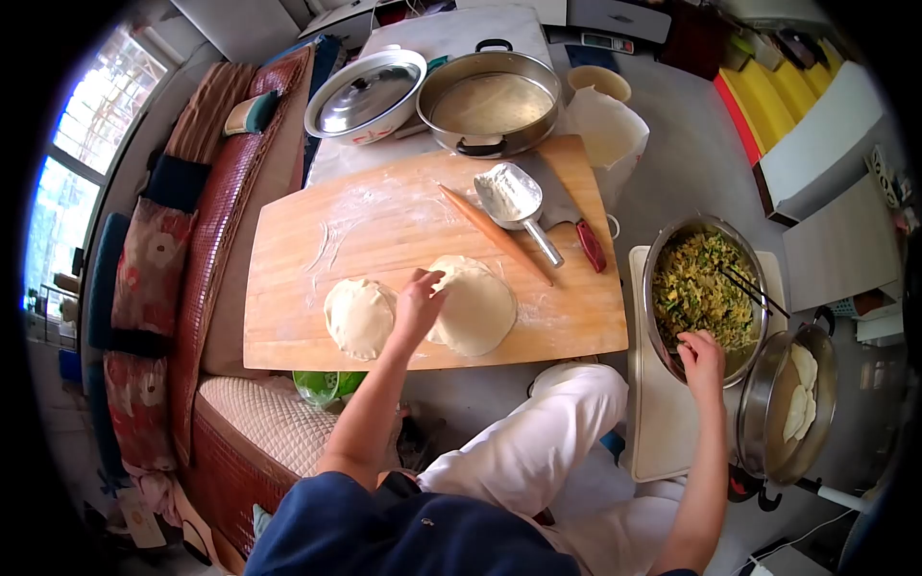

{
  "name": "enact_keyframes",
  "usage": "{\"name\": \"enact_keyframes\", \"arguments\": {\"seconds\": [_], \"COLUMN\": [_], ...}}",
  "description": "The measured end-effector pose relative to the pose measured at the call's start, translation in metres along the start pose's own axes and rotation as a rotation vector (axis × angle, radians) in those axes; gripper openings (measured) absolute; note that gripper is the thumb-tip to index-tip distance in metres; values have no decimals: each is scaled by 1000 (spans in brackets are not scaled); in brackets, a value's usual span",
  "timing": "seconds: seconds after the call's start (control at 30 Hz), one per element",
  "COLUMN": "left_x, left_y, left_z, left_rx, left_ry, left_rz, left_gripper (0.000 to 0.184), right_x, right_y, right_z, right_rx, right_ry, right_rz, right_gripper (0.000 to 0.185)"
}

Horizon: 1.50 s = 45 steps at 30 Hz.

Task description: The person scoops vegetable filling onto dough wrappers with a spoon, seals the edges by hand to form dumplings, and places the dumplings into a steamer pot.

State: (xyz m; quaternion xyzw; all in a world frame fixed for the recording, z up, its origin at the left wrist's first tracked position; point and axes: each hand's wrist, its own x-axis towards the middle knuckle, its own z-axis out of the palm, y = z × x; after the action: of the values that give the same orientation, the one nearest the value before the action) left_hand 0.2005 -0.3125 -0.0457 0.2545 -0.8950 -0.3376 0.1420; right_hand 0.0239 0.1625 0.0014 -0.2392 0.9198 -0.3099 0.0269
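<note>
My left hand [420,305] is over the board with bent fingers pinching the left edge of a large round dough sheet [477,309]. Just left of it lies a smaller, paler dough round [360,319] with a wavy edge. My right hand [702,361] is at the near side of a steel bowl [654,317], fingers curled together over the yellow-and-green chopped filling [699,288]. Whatever those fingers hold, if anything, is hidden. A pair of dark chopsticks [754,291] leans in the bowl toward its right rim.
The floured wooden board [288,259] carries a rolling pin [495,235], a metal flour scoop [521,206] and a red-handled knife [591,246]. Behind stand a lidded basin [365,93] and a wide pan [490,101]. Another pan [776,461] at right holds folded dough pieces [800,394].
</note>
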Motion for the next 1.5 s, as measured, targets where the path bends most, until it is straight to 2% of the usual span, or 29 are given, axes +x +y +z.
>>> {"name": "enact_keyframes", "arguments": {"seconds": [0.17,0.4,0.5,0.57,0.6,0.7,0.73,0.77,0.83,0.9,0.93,0.97,1.0,1.03,1.1,1.17,1.23,1.27,1.3,1.33,1.37,1.4,1.43,1.47,1.5], "left_x": [8,19,22,22,21,12,8,2,-13,-35,-46,-52,-58,-63,-55,-38,-33,-31,-31,-26,-26,-26,-20,-17,-15], "left_y": [7,6,-3,-1,3,27,31,37,59,109,129,144,160,174,152,136,162,176,191,193,197,217,228,242,252], "left_z": [24,26,28,25,23,15,17,23,36,35,37,38,30,27,52,74,94,100,102,114,129,129,129,131,131], "left_rx": [222,43,64,116,142,173,104,35,-86,-172,-261,-315,-353,-393,-751,-1127,-1542,-1712,-1872,-2312,-2264,-2207,-2247,-2276,-2267], "left_ry": [46,66,80,145,175,80,70,60,49,-45,-107,-161,-240,-326,-173,-139,-226,-340,-469,-883,-778,-677,-735,-722,-724], "left_rz": [126,55,145,225,266,194,218,240,316,402,413,503,424,344,21,-182,-406,-496,-604,-254,-287,-322,-391,-456,-448], "left_gripper": [25,17,8,7,6,3,3,2,3,5,7,8,9,10,17,32,41,47,53,56,57,58,58,58,57], "right_x": [-14,-30,-27,-25,-24,-23,-21,-22,-19,-16,-16,-16,-16,-13,-6,7,21,28,27,27,29,26,23,18,13], "right_y": [-20,-58,-81,-101,-108,-133,-138,-156,-176,-186,-165,-166,-166,-162,-153,-159,-163,-165,-163,-167,-165,-157,-145,-126,-105], "right_z": [-6,-3,16,37,50,106,136,148,181,205,238,228,218,207,181,135,106,99,93,81,65,46,28,8,-7], "right_rx": [20,99,123,252,267,629,812,1143,1497,1843,1517,1934,2332,2325,2310,2086,1830,1366,1068,775,339,322,310,283,263], "right_ry": [48,68,124,103,124,28,69,-68,-135,-155,-100,-153,-195,-190,-163,-10,102,208,208,247,340,390,437,452,476], "right_rz": [-56,-34,-134,-91,-158,2,-27,224,634,796,444,526,665,618,519,396,263,108,-20,-135,-354,-335,-323,-217,-31], "right_gripper": [18,16,15,12,13,13,18,27,49,56,58,59,61,64,71,76,72,58,49,42,41,42,42,37,25]}}
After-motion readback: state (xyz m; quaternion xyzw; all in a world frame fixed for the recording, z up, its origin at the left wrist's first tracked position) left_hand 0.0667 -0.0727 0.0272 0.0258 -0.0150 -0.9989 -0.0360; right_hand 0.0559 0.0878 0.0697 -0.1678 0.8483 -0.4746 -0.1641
